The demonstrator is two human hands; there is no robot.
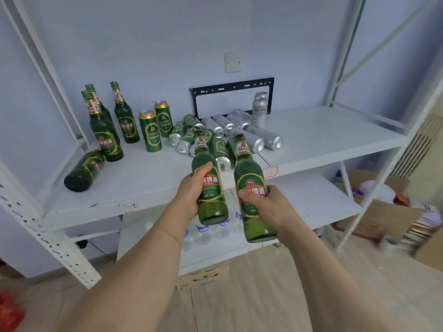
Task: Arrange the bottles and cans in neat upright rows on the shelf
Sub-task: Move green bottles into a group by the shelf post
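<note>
Bottles [209, 185] in both hands hide several fallen cans [221, 149] behind.

Even, cool indoor light, wide-angle view

Soft shadows only; the shelf frame [345, 51] bows outward at the edges. The lower right corner smears, perhaps motion blur, and a red blur [9, 312] sits out of focus lower left.

A storeroom or stock room, by the look of it: bare white metal shelving [148, 188] with perforated uprights stands against a plain wall. Cardboard boxes [374, 219] and loose clutter sit on the wood-look floor [263, 295], with water bottles [203, 233] stocked on the lower shelf
</note>
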